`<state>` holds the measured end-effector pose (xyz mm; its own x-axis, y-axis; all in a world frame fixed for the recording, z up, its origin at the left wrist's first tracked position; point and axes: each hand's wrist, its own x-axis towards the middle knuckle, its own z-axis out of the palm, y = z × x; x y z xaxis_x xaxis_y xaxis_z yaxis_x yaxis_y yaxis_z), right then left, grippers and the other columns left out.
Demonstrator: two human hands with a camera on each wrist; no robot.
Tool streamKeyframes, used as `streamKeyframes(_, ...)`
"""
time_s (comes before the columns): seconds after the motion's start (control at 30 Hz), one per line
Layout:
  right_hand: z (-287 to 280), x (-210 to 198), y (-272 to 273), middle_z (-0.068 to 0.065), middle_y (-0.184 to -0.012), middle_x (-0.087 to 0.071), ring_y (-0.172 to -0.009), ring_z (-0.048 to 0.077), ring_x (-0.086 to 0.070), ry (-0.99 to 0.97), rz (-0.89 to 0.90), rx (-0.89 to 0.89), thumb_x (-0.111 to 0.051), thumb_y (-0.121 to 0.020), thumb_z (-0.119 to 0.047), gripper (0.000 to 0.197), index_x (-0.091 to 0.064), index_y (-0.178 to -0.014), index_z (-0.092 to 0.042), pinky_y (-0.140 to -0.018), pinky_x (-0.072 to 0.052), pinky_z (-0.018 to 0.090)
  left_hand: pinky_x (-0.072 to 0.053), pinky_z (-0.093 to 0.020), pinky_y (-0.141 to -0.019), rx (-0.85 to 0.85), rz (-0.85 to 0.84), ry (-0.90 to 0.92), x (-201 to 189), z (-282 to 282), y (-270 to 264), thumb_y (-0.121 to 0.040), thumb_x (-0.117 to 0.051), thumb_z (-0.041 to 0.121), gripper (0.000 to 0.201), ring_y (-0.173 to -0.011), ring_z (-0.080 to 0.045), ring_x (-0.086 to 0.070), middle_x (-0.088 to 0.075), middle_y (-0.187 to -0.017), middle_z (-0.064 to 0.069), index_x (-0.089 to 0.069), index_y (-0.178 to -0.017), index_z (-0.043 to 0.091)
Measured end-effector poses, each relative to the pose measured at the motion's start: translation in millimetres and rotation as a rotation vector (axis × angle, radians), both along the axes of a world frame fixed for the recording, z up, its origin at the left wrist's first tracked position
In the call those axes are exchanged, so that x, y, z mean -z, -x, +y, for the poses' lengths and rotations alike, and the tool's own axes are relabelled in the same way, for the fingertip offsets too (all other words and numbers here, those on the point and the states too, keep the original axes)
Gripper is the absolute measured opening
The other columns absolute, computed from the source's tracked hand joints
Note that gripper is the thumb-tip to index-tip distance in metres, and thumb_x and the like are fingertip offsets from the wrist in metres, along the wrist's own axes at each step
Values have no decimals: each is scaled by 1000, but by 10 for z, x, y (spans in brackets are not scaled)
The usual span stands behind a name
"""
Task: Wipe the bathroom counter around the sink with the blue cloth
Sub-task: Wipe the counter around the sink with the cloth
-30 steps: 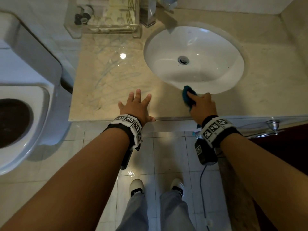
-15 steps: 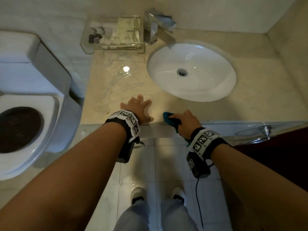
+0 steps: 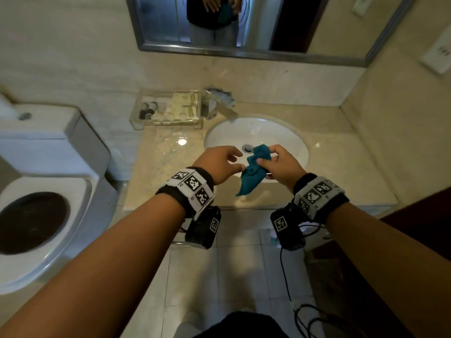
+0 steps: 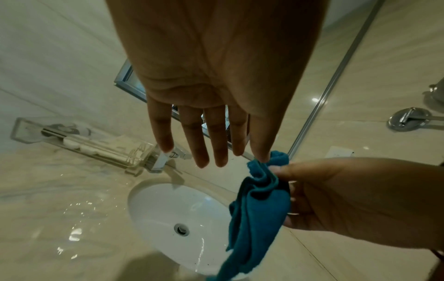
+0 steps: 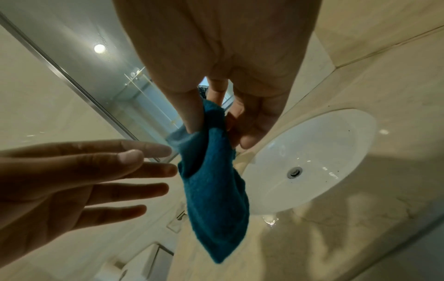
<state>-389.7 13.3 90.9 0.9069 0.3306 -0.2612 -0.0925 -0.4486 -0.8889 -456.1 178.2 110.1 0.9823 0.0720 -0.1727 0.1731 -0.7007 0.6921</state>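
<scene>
Above the sink [image 3: 256, 135], head view: right hand [image 3: 280, 167] pinches the blue cloth [image 3: 252, 173] at its top, cloth hanging free over the front rim of the basin and the beige marble table [image 3: 341, 167]. Left hand [image 3: 217, 164] released, fingers loosely spread, tips just beside the cloth; contact cannot be told from here. Clear tray [image 3: 168, 109] of toiletries at the back left of the table, chrome tap [image 3: 217, 103] beside it. Mirror [image 3: 244, 25] on the wall behind, toilet [image 3: 44, 191] to the left, pale floor tiles [image 3: 239, 272] below.

Left wrist view: left-hand fingers [image 4: 199, 144] straight, thumb tip at the cloth's upper fold. Cloth [image 4: 257, 213] gripped by the right hand [image 4: 348, 199]. Wet glints on the table left of the basin [image 4: 168, 209].

Right wrist view: thumb and fingers [image 5: 192, 114] curled round the bunched top of the cloth [image 5: 213, 190]; the rest dangles clear of the table [image 5: 360, 237]. Open left hand [image 5: 72, 180] alongside.
</scene>
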Motion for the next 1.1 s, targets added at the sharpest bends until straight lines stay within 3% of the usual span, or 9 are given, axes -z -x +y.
streamKeyframes(0.2,-34,-253,-6,1,-80,-61,-63,9,-58,-57,6,-1,-55,-93,-29,25,-46,-105,-10,-62,-45,24,-49,-31,-90,-41,-11,29,-99,-127,6,-84,-68,31,33,-100,-16,-61,-65,-111,-1,-63,-114,18)
streamKeyframes(0.4,-83,-269,-96,11,-99,-65,-64,15,-64,6,-16,4,-52,-93,-38,32,-50,-106,-10,-59,-47,24,-39,-24,-69,-98,-95,42,-140,-296,-29,-88,-63,24,15,-80,-17,-56,-60,-83,0,-65,-93,10)
streamKeyframes(0.53,-163,-229,-154,9,-99,-63,-70,17,-62,79,-37,2,-58,-88,-39,34,-42,-104,-14,-59,-46,25,-39,-15,-58,-151,-114,119,-144,-265,-40,-90,-61,21,13,-71,-11,-53,-57,-72,4,-67,-90,10)
streamKeyframes(0.63,-181,-238,-159,7,-89,-60,-77,22,-60,138,-103,-16,-61,-86,-35,29,-42,-95,-15,-71,-49,37,-40,-14,-60,-156,-121,129,-129,-230,-41,-90,-60,21,10,-73,-12,-55,-60,-75,3,-67,-88,13)
streamKeyframes(0.7,-128,-297,-108,6,-85,-62,-73,18,-59,65,-33,-86,-56,-90,-32,20,-51,-93,-13,-67,-49,32,-40,-15,-62,-156,-136,130,-125,-211,-43,-90,-61,20,10,-74,-12,-55,-62,-78,1,-68,-88,13)
streamKeyframes(0.77,-53,-354,-44,5,-89,-64,-76,15,-62,-12,68,-154,-53,-93,-33,27,-59,-99,-8,-66,-51,27,-43,-21,-65,-146,-136,148,-119,-202,-48,-89,-61,18,12,-73,-14,-56,-64,-79,-3,-69,-88,9)
streamKeyframes(0.9,64,-344,-15,0,-92,-67,-84,15,-67,-81,45,-143,-62,-88,-27,22,-65,-100,-10,-67,-54,25,-48,-31,-75,-117,-115,209,-85,-158,-18,-87,-63,11,12,-77,-21,-61,-68,-84,-13,-70,-95,5)
streamKeyframes(0.97,117,-313,-12,3,-90,-67,-78,14,-67,-75,11,-124,-64,-86,-20,12,-66,-95,-11,-66,-55,24,-51,-31,-85,-101,-78,275,-60,-100,22,-85,-65,7,16,-86,-21,-66,-71,-92,-9,-69,-101,8)
streamKeyframes(1.1,237,-282,20,12,-87,-68,-74,15,-65,-38,-4,-169,-61,-88,-11,6,-66,-91,-10,-66,-56,22,-50,-25,-85,-145,-79,324,4,28,109,-84,-67,5,18,-76,-9,-61,-67,-81,-1,-69,-102,8)
